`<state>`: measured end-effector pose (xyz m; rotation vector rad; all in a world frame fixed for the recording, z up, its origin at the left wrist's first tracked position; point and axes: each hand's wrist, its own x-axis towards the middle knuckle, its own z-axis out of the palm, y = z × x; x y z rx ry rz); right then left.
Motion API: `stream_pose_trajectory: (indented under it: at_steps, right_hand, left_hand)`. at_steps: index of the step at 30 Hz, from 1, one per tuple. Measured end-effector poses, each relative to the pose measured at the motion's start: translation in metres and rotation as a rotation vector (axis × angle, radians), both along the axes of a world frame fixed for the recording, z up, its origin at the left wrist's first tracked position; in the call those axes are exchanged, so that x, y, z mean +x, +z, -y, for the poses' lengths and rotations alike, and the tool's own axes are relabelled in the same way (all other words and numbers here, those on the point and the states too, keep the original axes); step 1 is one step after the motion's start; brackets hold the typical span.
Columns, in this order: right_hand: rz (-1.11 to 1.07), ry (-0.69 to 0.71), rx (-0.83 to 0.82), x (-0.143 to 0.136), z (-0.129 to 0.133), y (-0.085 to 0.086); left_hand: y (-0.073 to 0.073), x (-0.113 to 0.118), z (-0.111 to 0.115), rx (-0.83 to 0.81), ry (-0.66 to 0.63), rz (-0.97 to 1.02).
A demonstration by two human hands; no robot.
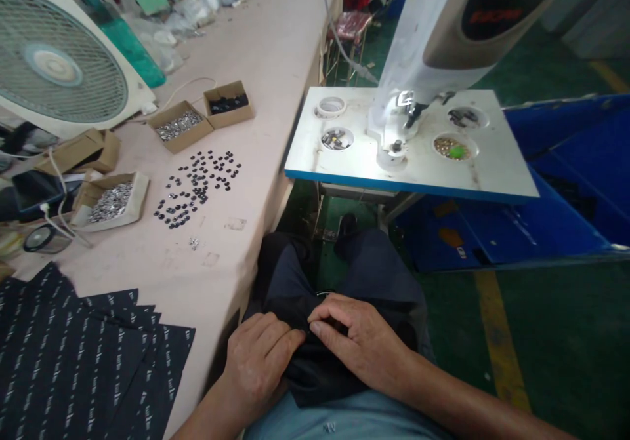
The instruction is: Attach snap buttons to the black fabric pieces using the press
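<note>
Dark fabric [322, 368] lies across my lap, bunched between my two hands. My left hand [260, 355] grips the fabric from the left, its fingers closed. Close beside it, my right hand [361, 338] pinches the cloth with thumb and index finger; anything small between the fingertips cannot be made out. On the table to the left, several round black buttons [199, 184] are scattered, with a few tiny silver pieces [193, 243] below them. A press machine [394, 122] stands on a white board [344, 164] in front of me.
Small cardboard boxes [140, 194] of metal parts stand on the table [275, 40], near a fan [54, 66]. Printed dark cloth pieces [88, 361] lie at the lower left. Blue bins [492, 230] stand behind and right of the board. A red chair [352, 23] is farther back.
</note>
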<state>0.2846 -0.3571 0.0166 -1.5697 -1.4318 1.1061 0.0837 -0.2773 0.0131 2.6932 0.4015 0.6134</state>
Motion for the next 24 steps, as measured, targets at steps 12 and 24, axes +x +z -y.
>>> stream_pose_trajectory:
  at_steps: [12,24]
  right_hand:
    - [0.032,0.086,0.050,-0.005,-0.001,-0.003]
    - [0.157,0.217,-0.011,0.004,0.000,0.016]
  left_hand:
    - [-0.006,-0.003,0.002,-0.063,0.045,0.001]
    - [-0.001,0.000,-0.001,-0.241,0.101,-0.015]
